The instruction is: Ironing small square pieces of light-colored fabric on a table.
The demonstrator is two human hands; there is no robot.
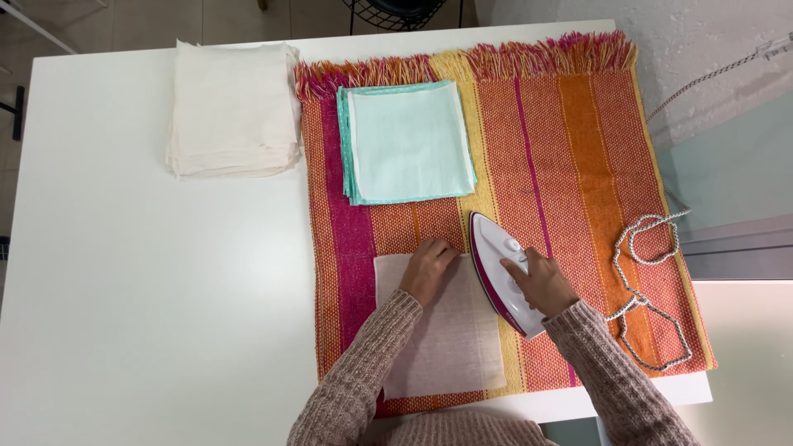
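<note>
On the near part of a striped woven cloth (578,165) spread over the white surface (149,289), the left hand (427,269) presses flat, fingers extended, on a pale fabric square (450,339), while the right hand (541,281) has its fingers wrapped around the handle of a white-and-magenta iron (496,248) standing at that square's right edge.

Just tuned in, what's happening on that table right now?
A person is ironing on a striped fringed cloth spread over a white table. The right hand grips a white and magenta iron at the right edge of a thin white cloth square. The left hand presses flat on that square's top edge. Behind it lie a folded mint-green stack and, on the bare table, a cream stack. The iron's cord trails off right.
</note>
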